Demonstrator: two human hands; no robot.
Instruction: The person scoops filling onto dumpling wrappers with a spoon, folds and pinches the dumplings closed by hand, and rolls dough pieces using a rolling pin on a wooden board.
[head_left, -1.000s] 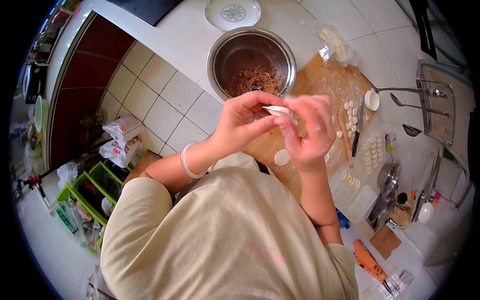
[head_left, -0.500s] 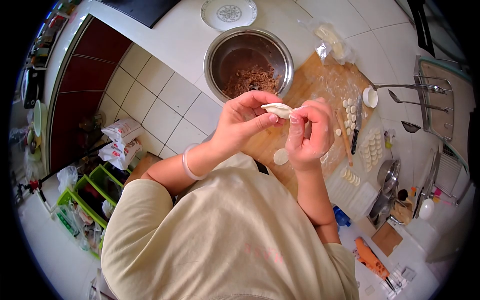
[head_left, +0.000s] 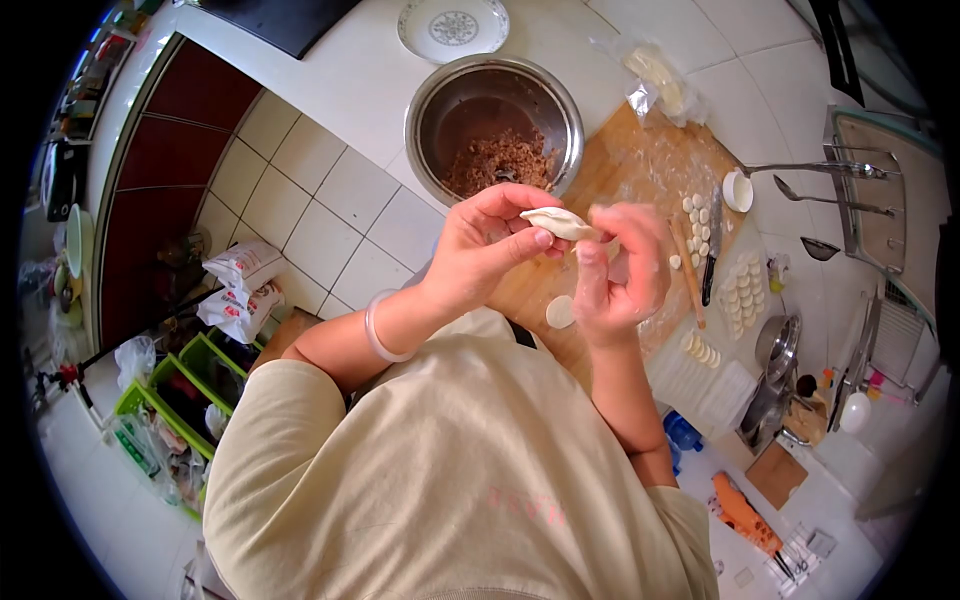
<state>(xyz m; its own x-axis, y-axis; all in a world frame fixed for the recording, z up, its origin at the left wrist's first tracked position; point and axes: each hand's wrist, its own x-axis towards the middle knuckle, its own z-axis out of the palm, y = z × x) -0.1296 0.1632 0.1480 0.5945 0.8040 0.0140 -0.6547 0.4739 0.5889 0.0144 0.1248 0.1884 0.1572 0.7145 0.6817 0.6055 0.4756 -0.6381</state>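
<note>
A pale folded dumpling (head_left: 560, 223) is held up over the wooden board, between my two hands. My left hand (head_left: 485, 238) pinches its left end between thumb and fingers. My right hand (head_left: 628, 268), floury and slightly blurred, is at the other end, with thumb and index finger parted around the tip; whether they touch it I cannot tell. Below the hands, a round dough wrapper (head_left: 561, 312) lies on the board (head_left: 625, 165). Just beyond them stands a steel bowl (head_left: 412, 140) with brown minced filling (head_left: 500, 160) inside.
On the board's right lie a rolling pin (head_left: 690, 275), a knife (head_left: 713, 250) and small dough pieces (head_left: 697, 215). Finished dumplings (head_left: 743, 290) sit in rows farther right. A white cup (head_left: 738, 191), bagged dough (head_left: 655, 75) and a patterned plate (head_left: 453, 28) stand farther back.
The right thumb and index finger have loosened from their pinch on the dumpling's right end and spread apart. The left hand keeps its hold, almost unmoved.
</note>
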